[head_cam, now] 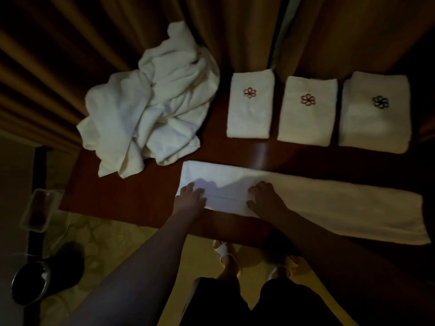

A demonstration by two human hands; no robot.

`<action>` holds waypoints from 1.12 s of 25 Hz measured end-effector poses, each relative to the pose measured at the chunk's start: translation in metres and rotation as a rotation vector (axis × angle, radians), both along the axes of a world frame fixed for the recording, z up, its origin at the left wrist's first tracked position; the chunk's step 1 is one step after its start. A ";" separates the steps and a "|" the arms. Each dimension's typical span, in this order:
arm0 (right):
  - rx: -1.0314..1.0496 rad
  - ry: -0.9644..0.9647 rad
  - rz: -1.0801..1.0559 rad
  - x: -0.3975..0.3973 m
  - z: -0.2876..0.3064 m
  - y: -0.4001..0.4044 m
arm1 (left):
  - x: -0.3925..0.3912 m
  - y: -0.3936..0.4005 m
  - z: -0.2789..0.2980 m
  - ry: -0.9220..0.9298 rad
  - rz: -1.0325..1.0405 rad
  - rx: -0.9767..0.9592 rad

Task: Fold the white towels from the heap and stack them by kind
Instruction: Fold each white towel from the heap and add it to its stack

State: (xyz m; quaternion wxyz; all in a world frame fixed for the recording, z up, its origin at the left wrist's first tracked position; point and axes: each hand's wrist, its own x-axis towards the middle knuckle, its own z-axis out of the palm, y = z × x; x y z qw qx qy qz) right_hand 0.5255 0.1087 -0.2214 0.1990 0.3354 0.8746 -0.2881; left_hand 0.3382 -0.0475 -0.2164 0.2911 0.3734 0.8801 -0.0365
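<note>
A long white towel (329,203) lies folded lengthwise as a strip along the near edge of the dark wooden table (141,184). My left hand (191,196) presses flat on the strip's left end. My right hand (263,196) rests on the strip a little to the right, fingers spread. A heap of crumpled white towels (150,109) sits at the table's back left. Three folded towels stand in a row at the back right: two with a red flower emblem (249,107) (306,111) and one with a dark flower emblem (374,114).
Brown curtains (94,31) hang right behind the table. On the floor at the left stand a clear plastic tray (40,210) and a round dark bin (30,281). My feet in white slippers (226,252) show under the table's near edge.
</note>
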 end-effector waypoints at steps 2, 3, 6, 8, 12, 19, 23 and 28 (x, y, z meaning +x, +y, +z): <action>0.017 0.013 -0.066 -0.021 -0.002 -0.012 | -0.015 -0.002 0.000 -0.009 0.053 0.017; 0.015 0.026 -0.122 -0.031 -0.003 -0.018 | -0.022 -0.002 -0.001 -0.034 0.094 0.025; 0.033 0.051 -0.360 -0.050 -0.005 -0.031 | -0.037 -0.004 -0.008 -0.139 0.265 0.087; -0.002 0.082 -0.552 -0.057 -0.006 -0.039 | -0.040 -0.004 -0.011 -0.163 0.331 0.124; -0.144 0.103 -0.734 -0.064 -0.010 -0.040 | -0.043 -0.001 -0.008 -0.154 0.358 0.121; -0.328 0.129 -0.809 -0.072 -0.020 -0.046 | -0.047 0.001 -0.009 -0.166 0.411 0.074; -0.357 0.133 -0.831 -0.065 -0.025 -0.052 | -0.050 0.008 -0.012 -0.277 0.626 0.022; -0.387 0.114 -0.818 -0.066 -0.031 -0.047 | -0.055 0.011 -0.012 -0.380 0.844 0.128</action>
